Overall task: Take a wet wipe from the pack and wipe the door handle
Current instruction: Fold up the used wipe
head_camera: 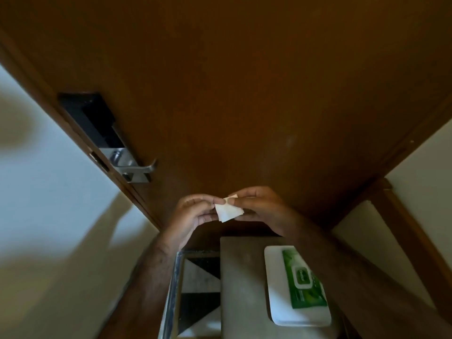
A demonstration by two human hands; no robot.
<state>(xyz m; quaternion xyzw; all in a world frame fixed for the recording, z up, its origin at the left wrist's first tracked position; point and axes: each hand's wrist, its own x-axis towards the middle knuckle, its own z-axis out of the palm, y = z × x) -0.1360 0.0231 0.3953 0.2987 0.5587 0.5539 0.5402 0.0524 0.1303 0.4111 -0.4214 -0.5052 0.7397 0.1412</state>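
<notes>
A small folded white wet wipe (228,212) is held between both hands in front of the brown door. My left hand (193,214) pinches its left edge and my right hand (260,206) pinches its upper right corner. The white and green wipe pack (297,285) lies flat, lid shut, on a grey surface below my right forearm. The silver lever door handle (139,168) sticks out from a metal plate on the door, up and to the left of my hands, with a black lock panel (90,118) above it.
The brown wooden door (244,94) fills most of the view. Pale walls flank the door frame on both sides. The grey surface (242,289) holding the pack stands just below my hands, beside a black and white tiled floor (200,289).
</notes>
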